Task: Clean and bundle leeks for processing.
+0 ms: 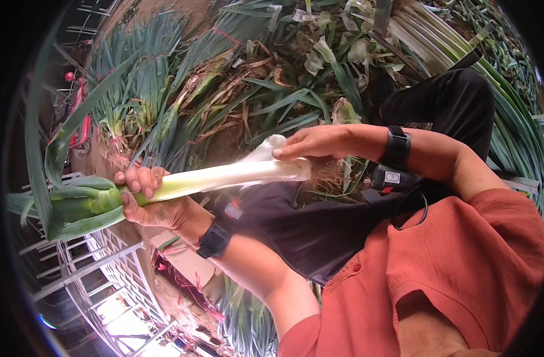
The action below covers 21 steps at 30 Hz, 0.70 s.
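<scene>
A long leek (pixel 236 174) lies across the view in front of me, green leaves to the left and a white shaft ending in brown roots at the right. My left hand (pixel 150 193) is closed around it where the shaft turns green. Near the root end, the fingers of my right hand (pixel 316 143) are pinched on a loose white outer layer (pixel 269 146), which stands partly away from the shaft. The edges of that layer are blurred. Both wrists wear dark bands.
Bunches of leeks (pixel 141 77) stand at the far left. Torn leaves and trimmings (pixel 295 89) litter the ground ahead. More long leeks (pixel 438 35) are stacked on a rack at right. A metal frame (pixel 111 262) and cardboard (pixel 185 259) lie at lower left.
</scene>
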Available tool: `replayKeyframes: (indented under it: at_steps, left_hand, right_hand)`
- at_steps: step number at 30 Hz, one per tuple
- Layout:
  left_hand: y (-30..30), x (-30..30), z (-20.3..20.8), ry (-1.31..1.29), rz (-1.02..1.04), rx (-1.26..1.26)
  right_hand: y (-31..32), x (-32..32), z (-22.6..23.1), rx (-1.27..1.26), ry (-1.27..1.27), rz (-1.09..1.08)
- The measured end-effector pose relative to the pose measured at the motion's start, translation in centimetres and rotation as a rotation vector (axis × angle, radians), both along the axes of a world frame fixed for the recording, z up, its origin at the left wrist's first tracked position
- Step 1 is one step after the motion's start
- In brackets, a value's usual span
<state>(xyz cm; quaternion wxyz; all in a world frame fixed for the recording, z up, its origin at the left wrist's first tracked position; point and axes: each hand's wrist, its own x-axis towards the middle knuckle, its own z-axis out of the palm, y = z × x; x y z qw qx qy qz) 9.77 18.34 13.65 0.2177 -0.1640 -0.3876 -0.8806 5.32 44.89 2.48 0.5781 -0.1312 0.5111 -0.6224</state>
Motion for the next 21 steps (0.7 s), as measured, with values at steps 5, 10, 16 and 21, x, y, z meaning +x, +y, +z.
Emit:
replayKeyframes:
  at_steps: [5,10,16,21]
  left_hand:
    - [1.5,-0.2,0.5,-0.076,0.165,0.007]
    - [0.9,-1.5,-1.5,-0.437,0.521,0.003]
    - [-0.2,-1.6,-1.9,-0.282,0.432,0.315]
    - [-0.8,-0.6,-2.0,-0.118,0.211,0.270]
  right_hand:
    - [-0.2,0.9,-0.8,-0.102,-0.026,-0.031]
    - [-0.2,-1.1,-0.2,-0.023,0.545,-0.455]
    - [-0.6,-1.5,-0.7,0.040,0.547,-0.421]
    - [-0.4,-1.1,0.9,0.136,0.748,-0.357]
